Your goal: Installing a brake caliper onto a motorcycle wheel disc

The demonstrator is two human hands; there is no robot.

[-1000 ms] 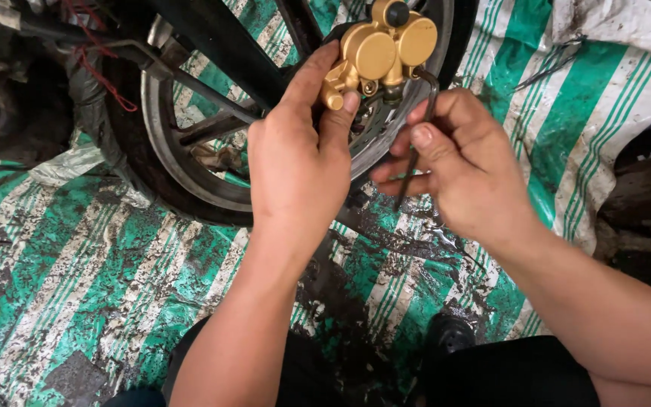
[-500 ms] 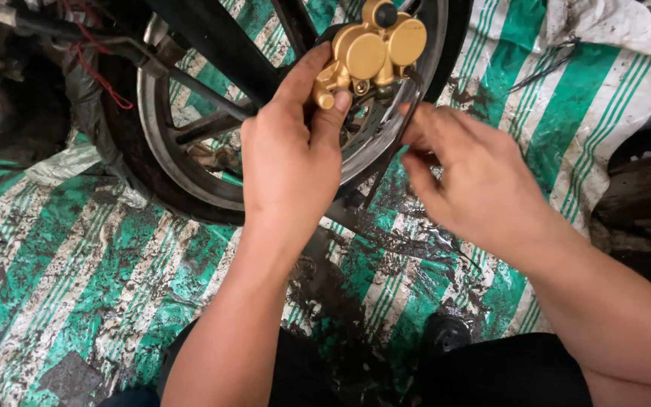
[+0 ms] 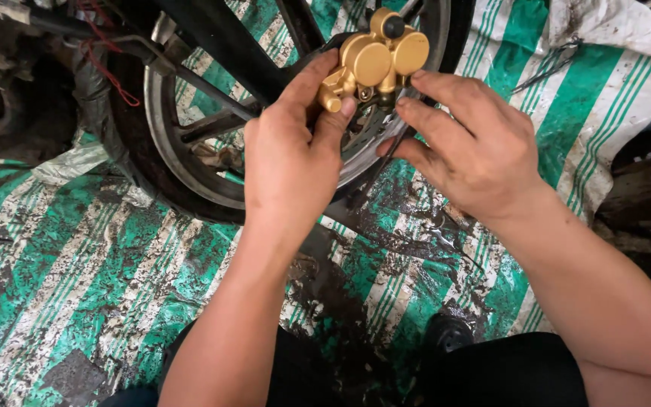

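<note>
green-and-white striped tarp (image 3: 77, 286), stained with dark grease, covers the ground beneath a motorcycle wheel (image 3: 190, 151). gold brake caliper (image 3: 374, 60) sits at the wheel's upper right, against the brake disc (image 3: 363, 147). left hand (image 3: 291, 162) grasps the caliper's lower left side. right hand (image 3: 476, 147) touches the caliper's right edge with extended fingertips, not clenched.

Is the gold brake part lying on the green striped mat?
No, the left hand holds the gold brake part up against the wheel.
</note>
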